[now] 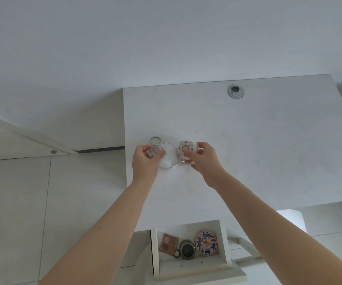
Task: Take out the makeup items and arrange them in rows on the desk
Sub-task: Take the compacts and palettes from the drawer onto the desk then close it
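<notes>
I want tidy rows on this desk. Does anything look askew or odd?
Nothing is spilled or damaged. The round mirror lies partly under the left hand, which holds a clear case; no row exists yet.

We see soft, even, cool daylight with only faint shadows and no hard glare on the matte white desk top [248, 140]. Wide-angle bending curves straight edges outward; detail looks slightly soft throughout.

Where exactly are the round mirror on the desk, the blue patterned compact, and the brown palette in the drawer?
Round mirror [169, 161]: head view, on its glass face.
Blue compact [206, 242]: head view, centre of its patterned lid.
Brown palette [168, 243]: head view, middle of its top.
</notes>
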